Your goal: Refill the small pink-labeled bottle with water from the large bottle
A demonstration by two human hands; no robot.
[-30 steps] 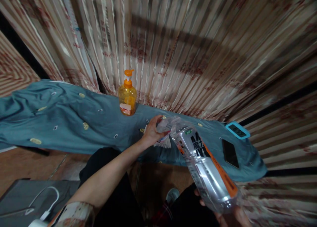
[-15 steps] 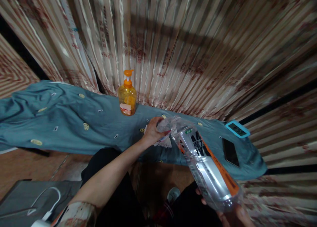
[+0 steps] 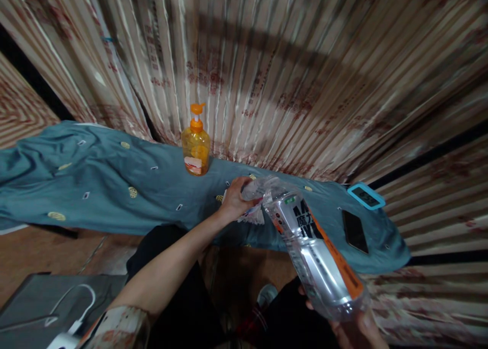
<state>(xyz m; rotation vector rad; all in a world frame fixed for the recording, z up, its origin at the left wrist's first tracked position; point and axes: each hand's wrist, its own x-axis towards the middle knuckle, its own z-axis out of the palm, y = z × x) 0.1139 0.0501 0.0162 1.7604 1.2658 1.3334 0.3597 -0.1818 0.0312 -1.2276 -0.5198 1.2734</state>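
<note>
A large clear plastic bottle (image 3: 324,257) with a silver, black and orange label is tilted across the front of me, its base toward the lower right. My right hand (image 3: 348,331) is wrapped round the base from below. My left hand (image 3: 237,202) grips the clear, crinkled-looking plastic at the bottle's upper end, and its fingertips are partly hidden. Just under the left fingers is a small wrapper (image 3: 254,215) with a pale serrated edge and coloured print. Whether the left hand touches this wrapper, I cannot tell.
On the green-blue cloth (image 3: 107,181) stands an orange pump bottle (image 3: 195,148) near the pleated curtain (image 3: 236,95). A dark phone (image 3: 355,231) and a blue-framed digital clock (image 3: 366,196) lie at the right. At lower left, a white cable (image 3: 91,295) rests on a grey surface (image 3: 26,298).
The bottle's base and my right hand have shifted very slightly left and up. My left hand keeps its grip at the upper end. The view has tilted a little.
</note>
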